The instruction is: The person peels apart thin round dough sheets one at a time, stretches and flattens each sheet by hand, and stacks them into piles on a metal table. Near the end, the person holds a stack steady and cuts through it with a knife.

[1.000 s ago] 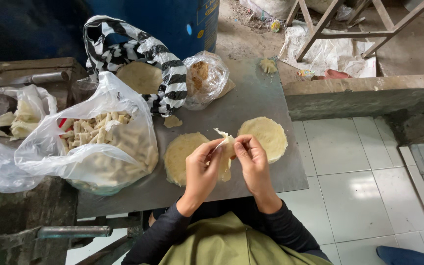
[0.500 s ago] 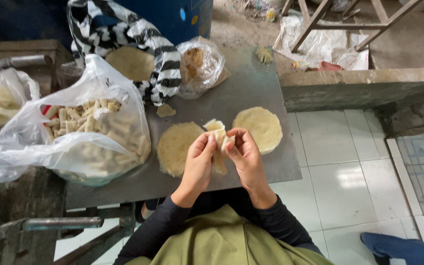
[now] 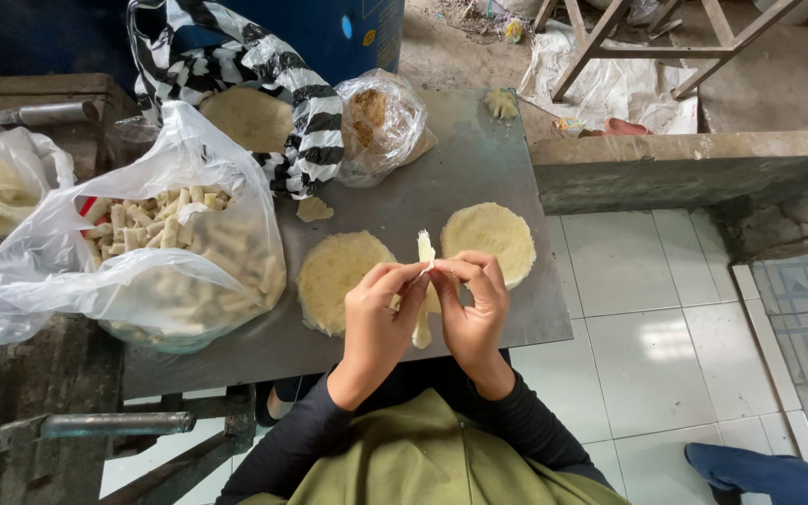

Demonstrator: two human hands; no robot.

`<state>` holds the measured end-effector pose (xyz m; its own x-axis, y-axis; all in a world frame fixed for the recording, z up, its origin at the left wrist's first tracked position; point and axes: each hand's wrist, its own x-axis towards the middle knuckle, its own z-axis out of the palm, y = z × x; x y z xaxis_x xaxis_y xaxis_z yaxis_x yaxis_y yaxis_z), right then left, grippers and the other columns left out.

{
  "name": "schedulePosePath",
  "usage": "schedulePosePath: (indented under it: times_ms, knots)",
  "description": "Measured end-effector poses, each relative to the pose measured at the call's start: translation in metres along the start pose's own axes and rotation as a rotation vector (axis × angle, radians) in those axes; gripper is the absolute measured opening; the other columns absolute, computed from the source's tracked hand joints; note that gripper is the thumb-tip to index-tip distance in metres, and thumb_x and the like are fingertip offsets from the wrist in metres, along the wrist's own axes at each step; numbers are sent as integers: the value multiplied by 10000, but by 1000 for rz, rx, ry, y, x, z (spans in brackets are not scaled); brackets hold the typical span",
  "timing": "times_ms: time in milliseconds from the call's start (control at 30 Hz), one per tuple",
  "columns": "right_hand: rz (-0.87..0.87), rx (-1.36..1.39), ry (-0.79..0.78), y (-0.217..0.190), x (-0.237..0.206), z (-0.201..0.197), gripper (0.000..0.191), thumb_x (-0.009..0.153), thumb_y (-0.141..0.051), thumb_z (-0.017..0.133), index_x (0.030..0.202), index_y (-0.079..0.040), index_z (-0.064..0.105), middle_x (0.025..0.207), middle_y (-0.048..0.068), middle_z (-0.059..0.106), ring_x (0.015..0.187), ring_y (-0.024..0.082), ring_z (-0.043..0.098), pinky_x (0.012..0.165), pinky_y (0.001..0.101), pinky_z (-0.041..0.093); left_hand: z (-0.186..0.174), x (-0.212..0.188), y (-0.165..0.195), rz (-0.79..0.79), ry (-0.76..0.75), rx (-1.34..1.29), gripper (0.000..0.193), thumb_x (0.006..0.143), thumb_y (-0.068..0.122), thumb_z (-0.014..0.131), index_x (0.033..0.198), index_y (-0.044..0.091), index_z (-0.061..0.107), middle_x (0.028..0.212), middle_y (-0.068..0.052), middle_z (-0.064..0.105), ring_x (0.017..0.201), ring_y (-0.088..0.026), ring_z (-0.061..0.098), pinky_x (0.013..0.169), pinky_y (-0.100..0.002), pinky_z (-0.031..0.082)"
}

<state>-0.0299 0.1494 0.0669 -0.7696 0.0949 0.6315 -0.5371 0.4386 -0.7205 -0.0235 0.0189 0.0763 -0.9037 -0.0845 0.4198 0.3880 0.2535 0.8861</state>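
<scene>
Raised since earlier: one thin pale wrapper strip, pinched by left hand and right hand.
Two round, floury wrapper discs lie flat on the grey metal surface.

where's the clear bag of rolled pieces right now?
In the head view, the clear bag of rolled pieces sits on the left of the grey tabletop, just left of the left round wrapper and below the striped bag.

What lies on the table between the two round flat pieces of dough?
In the head view, the thin rolled strip, pinched by left hand and right hand, hangs between the left round and right round.
</scene>
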Motion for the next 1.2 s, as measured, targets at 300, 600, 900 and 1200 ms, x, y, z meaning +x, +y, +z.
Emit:
schedulePosePath:
  times_ms: [300, 600, 900, 1200]
  knots:
    - [-174, -166, -56, -12, 5, -13, 212, 949, 68, 707, 1134, -34, 722, 1042, 116, 710, 879, 200, 719, 737, 288, 578, -5, -5, 11, 150, 0, 186, 167, 899, 19, 733, 1063, 47, 731, 936, -82, 710, 700, -210, 698, 621, -307, 549]
    - [218, 104, -138, -3, 2, -13, 88, 1042, 48, 589, 1041, -26, 637, 974, 67, 691, 831, 159, 660, 760, 264, 549, -3, -6, 13, 45, -2, 22, 118, 918, 27, 733, 1032, 55, 733, 877, -60, 702, 707, -177, 719, 628, -286, 565]
    - [-172, -89, -149, -3, 9, -20, 158, 971, 70, 662, 1097, -25, 676, 1030, 93, 684, 889, 175, 700, 765, 267, 582, -8, -7, 14, 257, -7, 305, 183, 873, 23, 716, 1051, 63, 709, 930, -74, 673, 756, -253, 684, 661, -353, 539]
    - [70, 110, -186, 11, -3, -16, 94, 1106, -61, 514, 1019, -40, 542, 976, 48, 608, 837, 146, 607, 771, 279, 526, -9, -8, 18, 17, -64, 59, 79, 892, 33, 724, 969, 40, 707, 872, -69, 673, 704, -167, 698, 602, -294, 553]
